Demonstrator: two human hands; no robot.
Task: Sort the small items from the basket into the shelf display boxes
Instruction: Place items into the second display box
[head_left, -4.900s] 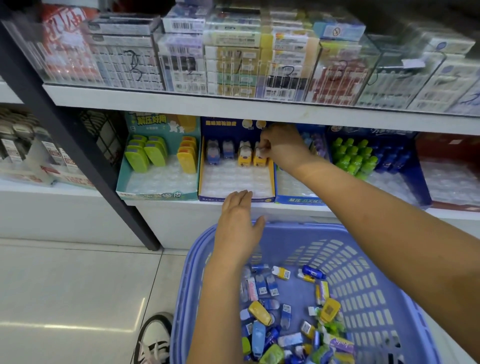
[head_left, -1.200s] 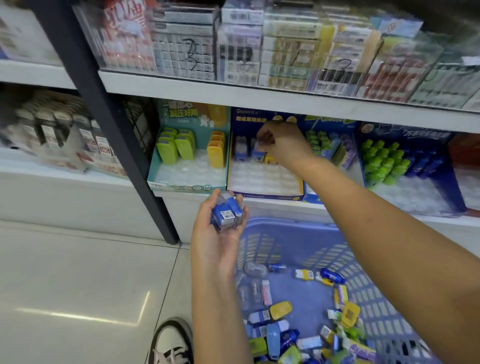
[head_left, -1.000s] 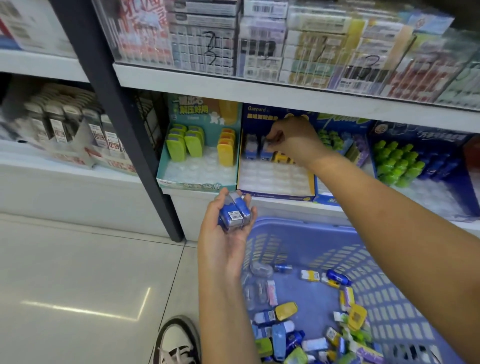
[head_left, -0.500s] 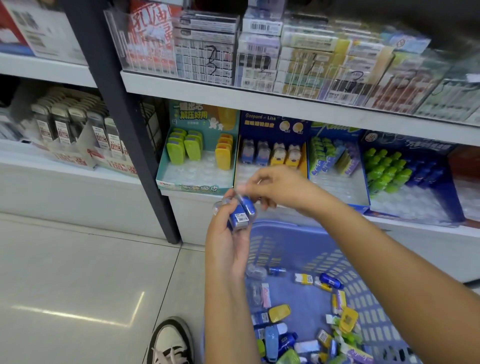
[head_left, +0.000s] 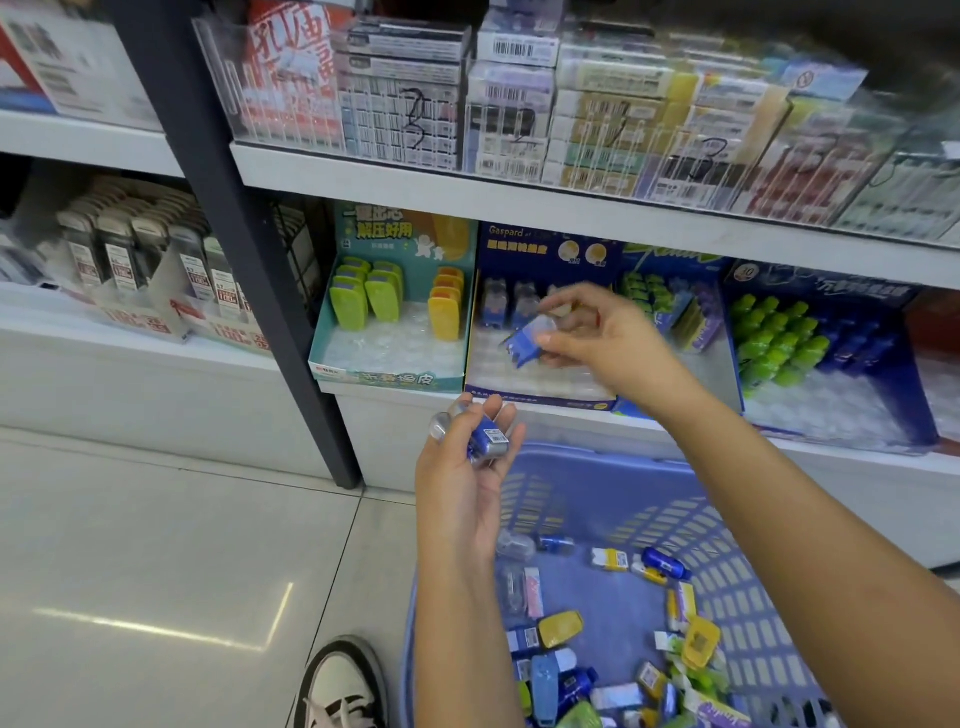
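Observation:
My right hand (head_left: 602, 332) pinches a small blue item with a clear cap (head_left: 524, 340) and holds it in front of the dark blue display box (head_left: 540, 397) on the lower shelf. A few like items stand at the back of that box. My left hand (head_left: 467, 462), palm up above the basket's near left rim, holds another small blue item (head_left: 485, 441) between curled fingers. The blue plastic basket (head_left: 748, 592) sits on the floor below, with several small blue, yellow, green and white items (head_left: 613, 649) loose in it.
A teal display box (head_left: 387, 371) with green and yellow items stands left of the blue one; boxes with green and purple items (head_left: 779, 338) stand to the right. A dark shelf post (head_left: 260, 270) rises at left. My shoe (head_left: 343, 686) is beside the basket.
My right hand left the blue box, came down to my left hand, took one blue item from it and now carries it back up toward the box. My left hand holds fewer items.

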